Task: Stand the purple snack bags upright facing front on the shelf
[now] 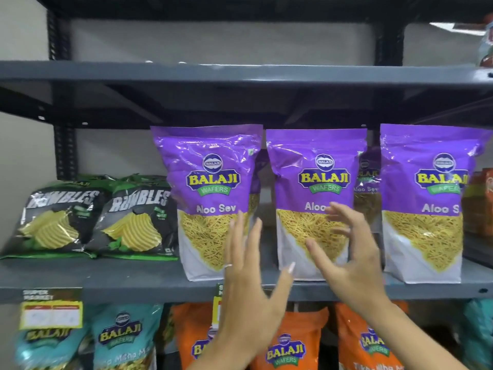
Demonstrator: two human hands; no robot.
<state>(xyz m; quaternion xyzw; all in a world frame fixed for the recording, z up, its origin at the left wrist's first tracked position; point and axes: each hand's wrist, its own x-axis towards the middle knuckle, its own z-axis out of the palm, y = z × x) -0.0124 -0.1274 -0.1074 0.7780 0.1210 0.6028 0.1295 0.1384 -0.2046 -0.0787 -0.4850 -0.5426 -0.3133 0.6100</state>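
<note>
Three purple Balaji Aloo Sev bags stand upright, fronts facing me, on the grey shelf (pixel 133 281): a left bag (pixel 210 182), a middle bag (pixel 314 177) and a right bag (pixel 426 198). Another purple bag (pixel 367 182) shows behind, between the middle and right ones. My left hand (pixel 250 284) is raised with fingers spread in front of the gap between the left and middle bags, holding nothing. My right hand (pixel 349 252) hovers with fingers apart in front of the middle bag's lower half, covering part of its label.
Two black-and-green Rumbles chip bags (pixel 88 220) lean back at the shelf's left. Orange packs (pixel 480 198) sit at the far right. The shelf below holds teal (pixel 122 340) and orange Balaji bags (pixel 288 343), with a yellow price tag (pixel 50 313) on the shelf edge. An upper shelf (pixel 240 76) hangs above.
</note>
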